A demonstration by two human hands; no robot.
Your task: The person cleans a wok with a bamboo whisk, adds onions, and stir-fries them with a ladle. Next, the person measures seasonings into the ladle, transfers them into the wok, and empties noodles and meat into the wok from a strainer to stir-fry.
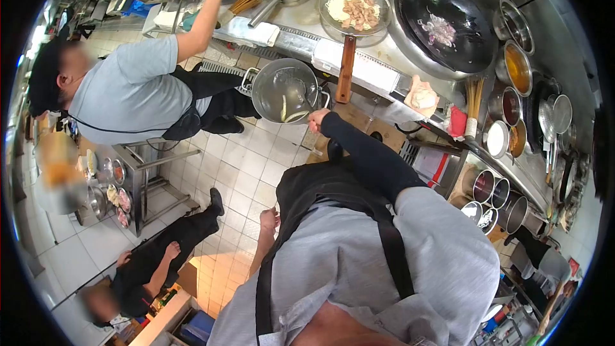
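Note:
My right hand (pixel 316 120), in a black sleeve, grips one loop handle of a metal pot (pixel 266 99). The pot is held out over the tiled floor, below the counter's front edge. A few pale green strips (pixel 284 107) lie on its bottom; whether there is liquid cannot be made out. Hanging low beside my black apron (pixel 314 186), my left hand (pixel 270 219) has its fingers curled, with nothing visible in them. On the counter beyond the pot, a round strainer (pixel 325 22) with a wooden handle holds noodles and meat pieces.
A black wok (pixel 474 38) with sliced onion stands at the right. A bamboo brush (pixel 475 99), a red cloth (pixel 457 120) and sauce bowls (pixel 528 67) line the counter. One co-worker (pixel 134 83) works close at the left; another person (pixel 154 275) is at the lower left.

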